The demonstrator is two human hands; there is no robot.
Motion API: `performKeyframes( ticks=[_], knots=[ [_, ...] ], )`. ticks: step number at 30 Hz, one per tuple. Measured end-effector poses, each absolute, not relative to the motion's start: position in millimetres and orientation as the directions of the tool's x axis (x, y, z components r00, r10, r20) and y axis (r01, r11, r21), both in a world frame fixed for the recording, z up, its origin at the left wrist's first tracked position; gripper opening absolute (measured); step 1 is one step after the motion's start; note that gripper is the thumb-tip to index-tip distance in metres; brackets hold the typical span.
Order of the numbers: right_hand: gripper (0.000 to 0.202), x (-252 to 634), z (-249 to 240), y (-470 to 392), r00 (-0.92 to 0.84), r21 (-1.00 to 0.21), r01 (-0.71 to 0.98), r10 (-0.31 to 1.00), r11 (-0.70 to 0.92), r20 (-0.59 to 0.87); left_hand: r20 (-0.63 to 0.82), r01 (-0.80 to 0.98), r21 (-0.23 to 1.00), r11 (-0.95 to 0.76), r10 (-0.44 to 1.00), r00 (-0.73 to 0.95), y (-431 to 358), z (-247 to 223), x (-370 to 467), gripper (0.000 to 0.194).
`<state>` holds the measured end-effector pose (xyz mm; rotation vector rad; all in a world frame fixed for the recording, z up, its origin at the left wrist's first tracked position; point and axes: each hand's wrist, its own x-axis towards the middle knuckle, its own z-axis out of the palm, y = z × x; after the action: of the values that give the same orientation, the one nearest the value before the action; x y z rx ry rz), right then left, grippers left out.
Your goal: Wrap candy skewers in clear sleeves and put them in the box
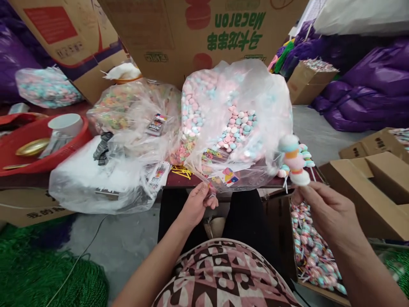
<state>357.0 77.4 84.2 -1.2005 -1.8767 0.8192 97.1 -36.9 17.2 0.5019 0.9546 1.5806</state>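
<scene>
My right hand (329,213) holds up a candy skewer (294,161) of stacked pastel marshmallow pieces, white, blue and pink, just right of the big clear bag of pastel candies (236,123). My left hand (197,204) pinches the lower edge of that bag's plastic, or a small clear wrapper there; which one is unclear. Below my right hand an open carton of finished candy skewers (311,247) stands on the floor.
A second clear bag of ring-shaped sweets (128,111) lies left of the first. A red basin (41,145) with a white cup sits far left. Cardboard boxes (373,192) stand right, purple bags (373,94) behind, green netting (38,273) on the floor.
</scene>
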Motion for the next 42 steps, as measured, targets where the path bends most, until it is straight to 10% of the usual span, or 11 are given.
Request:
performKeyframes(
  ticks=[14,42],
  knots=[
    [0.017,379,84,73,-0.612,-0.69,0.446,0.757,0.571,0.23,-0.088,-0.402,0.914,0.056,0.994,-0.061,-40,19,78,0.038],
    [0.024,392,79,76,-0.513,-0.754,0.519,0.853,0.402,0.101,-0.219,-0.34,0.907,0.248,0.968,0.122,-40,13,62,0.04]
  ],
)
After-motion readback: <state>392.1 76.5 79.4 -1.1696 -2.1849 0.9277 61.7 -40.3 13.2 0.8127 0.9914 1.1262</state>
